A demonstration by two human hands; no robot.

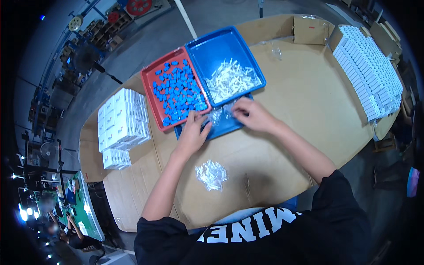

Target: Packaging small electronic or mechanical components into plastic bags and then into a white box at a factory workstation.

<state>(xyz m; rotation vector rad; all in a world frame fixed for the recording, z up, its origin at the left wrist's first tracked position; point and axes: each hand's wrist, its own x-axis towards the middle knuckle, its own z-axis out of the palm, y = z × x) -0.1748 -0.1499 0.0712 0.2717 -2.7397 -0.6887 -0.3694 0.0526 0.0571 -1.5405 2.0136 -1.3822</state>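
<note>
A: Hands met at the lower blue tray (pixel 221 126): our left hand (pixel 193 132) curled its fingers at the red tray's (pixel 152 95) six-o'clock edge.

B: Our right hand (pixel 254 115) pinched a clear packet (pixel 216 115). We judged a light, steady pinch served best.

- The tabletop (pixel 282 145) is covered in brown corrugated cardboard, matt, with creases and seams.
- The red tray (pixel 152 95) and the blue tray (pixel 221 44) look like smooth moulded plastic with a slight sheen.
- The small blue pieces (pixel 176 90) look like hard matt plastic.
- The white pieces (pixel 229 79) seem plastic.
- The small clear bags (pixel 211 175) are thin glossy film, crinkled.
- The white boxes (pixel 121 119) look like smooth paperboard.
</note>
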